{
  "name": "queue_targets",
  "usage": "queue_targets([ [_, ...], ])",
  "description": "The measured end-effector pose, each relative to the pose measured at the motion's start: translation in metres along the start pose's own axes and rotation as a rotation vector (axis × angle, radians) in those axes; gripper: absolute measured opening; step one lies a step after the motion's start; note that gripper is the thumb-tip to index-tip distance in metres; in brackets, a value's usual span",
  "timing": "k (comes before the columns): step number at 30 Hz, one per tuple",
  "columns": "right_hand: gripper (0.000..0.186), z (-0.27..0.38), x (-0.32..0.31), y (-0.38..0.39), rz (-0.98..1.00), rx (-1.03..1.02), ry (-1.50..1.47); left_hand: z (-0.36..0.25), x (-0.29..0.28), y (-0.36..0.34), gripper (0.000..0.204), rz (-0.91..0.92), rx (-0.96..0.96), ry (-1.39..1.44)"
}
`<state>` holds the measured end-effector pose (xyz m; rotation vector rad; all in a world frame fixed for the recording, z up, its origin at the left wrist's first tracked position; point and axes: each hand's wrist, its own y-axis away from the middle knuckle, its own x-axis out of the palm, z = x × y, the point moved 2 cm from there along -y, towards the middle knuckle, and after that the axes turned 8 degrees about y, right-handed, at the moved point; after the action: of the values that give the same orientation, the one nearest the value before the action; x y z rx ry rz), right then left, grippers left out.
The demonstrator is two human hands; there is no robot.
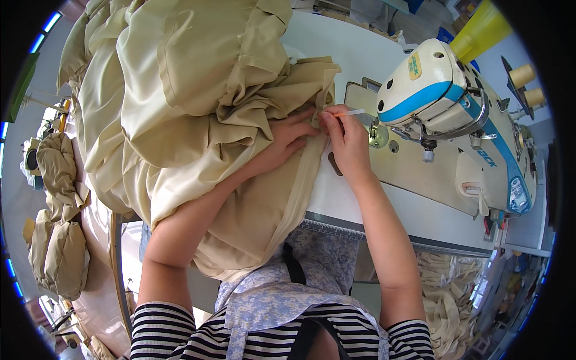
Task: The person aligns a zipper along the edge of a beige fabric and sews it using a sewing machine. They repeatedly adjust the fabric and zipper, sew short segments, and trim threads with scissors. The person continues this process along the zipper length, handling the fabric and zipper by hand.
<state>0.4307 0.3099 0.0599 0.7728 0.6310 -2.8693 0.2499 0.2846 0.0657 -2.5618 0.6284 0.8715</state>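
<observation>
A large heap of beige fabric [198, 90] covers the left half of the table and hangs over its front edge toward my lap. My left hand [288, 139] rests on the cloth with its fingers spread, close to a stitched edge. Just to the right, my right hand [347, 139] is closed around a slim orange stick with a whitish end, like a pen [351, 113]. Its fingertips meet the fabric's edge beside my left fingers. Whether they also pinch the cloth, I cannot tell.
A white and blue sewing machine [444, 102] stands at the right, its needle area near my right hand. Thread cones [522, 75] sit beyond it. A ruler strip [336, 227] runs along the table's front edge. More beige cloth [57, 246] lies at the far left.
</observation>
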Motion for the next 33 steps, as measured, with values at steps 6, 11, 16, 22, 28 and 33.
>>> queue_targets([
  [6,0.013,0.001,0.001,0.0,-0.012,-0.053,0.054,-0.001,0.0,-0.001,0.03,-0.014,0.002,-0.018],
  [11,0.013,0.0,0.0,0.001,-0.02,-0.011,-0.001,-0.002,-0.001,0.001,0.03,-0.015,0.001,-0.023],
  [16,0.02,0.008,-0.02,0.021,-0.11,0.102,-0.269,-0.001,-0.001,-0.002,0.03,-0.077,-0.09,0.117],
  [22,0.023,0.015,-0.082,0.103,-0.156,0.394,-0.457,0.024,0.003,-0.033,0.026,-0.388,-0.082,0.268],
  [28,0.027,-0.044,-0.228,0.175,-0.605,0.57,-0.073,0.05,0.006,-0.056,0.027,-0.227,-0.136,0.517],
  [33,0.046,-0.114,-0.33,0.205,-0.607,0.857,0.364,0.038,0.003,-0.061,0.025,-0.241,-0.166,0.297],
])
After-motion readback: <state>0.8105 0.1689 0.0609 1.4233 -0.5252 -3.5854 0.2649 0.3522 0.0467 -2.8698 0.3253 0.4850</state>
